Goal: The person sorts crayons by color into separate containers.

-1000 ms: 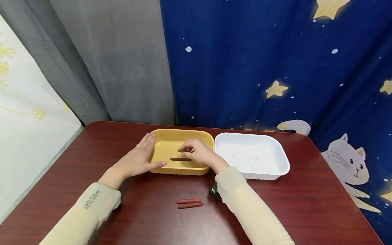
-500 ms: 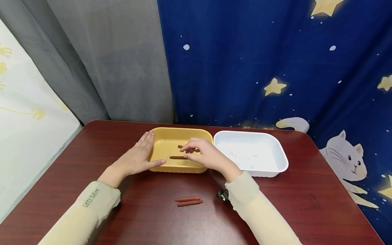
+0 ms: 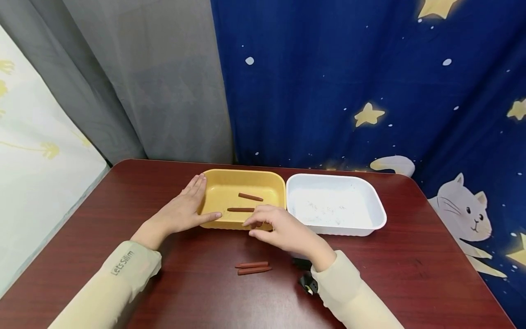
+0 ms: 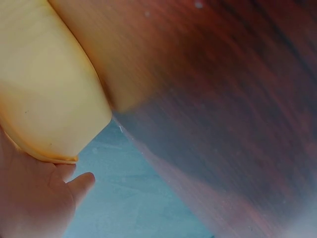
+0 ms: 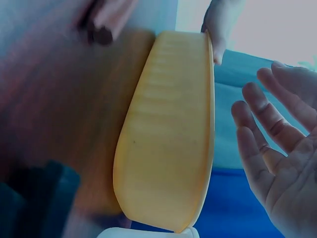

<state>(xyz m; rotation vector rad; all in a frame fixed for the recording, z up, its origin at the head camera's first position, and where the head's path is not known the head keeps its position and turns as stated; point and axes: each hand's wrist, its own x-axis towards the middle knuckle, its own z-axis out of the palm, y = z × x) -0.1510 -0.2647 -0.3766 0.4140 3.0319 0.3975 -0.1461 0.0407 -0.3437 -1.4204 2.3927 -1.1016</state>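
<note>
My left hand (image 3: 181, 208) lies along the left end of a yellow bin (image 3: 246, 173), fingers straight at the rim and thumb at the front corner. Inside the bin are two brown crayons: a rear crayon (image 3: 250, 197) and a front crayon (image 3: 240, 209). My right hand (image 3: 283, 230) hovers at the bin's front right edge, its fingers loosely bent. In the right wrist view the right hand (image 5: 282, 158) is spread and holds nothing. Nearer the person, an upper crayon (image 3: 252, 264) and a lower crayon (image 3: 255, 270) lie side by side on the table.
A white bin (image 3: 337, 205) with dark specks inside stands against the yellow bin's right side. The brown table (image 3: 197, 292) reaches back to a grey curtain (image 3: 176, 91) and a blue starry curtain (image 3: 308, 91). A black device (image 3: 308, 282) sits below the right wrist.
My right hand has let go of the rear crayon in the yellow bin and drawn back toward the person, over the front rim. The left hand and the table crayons stay put.
</note>
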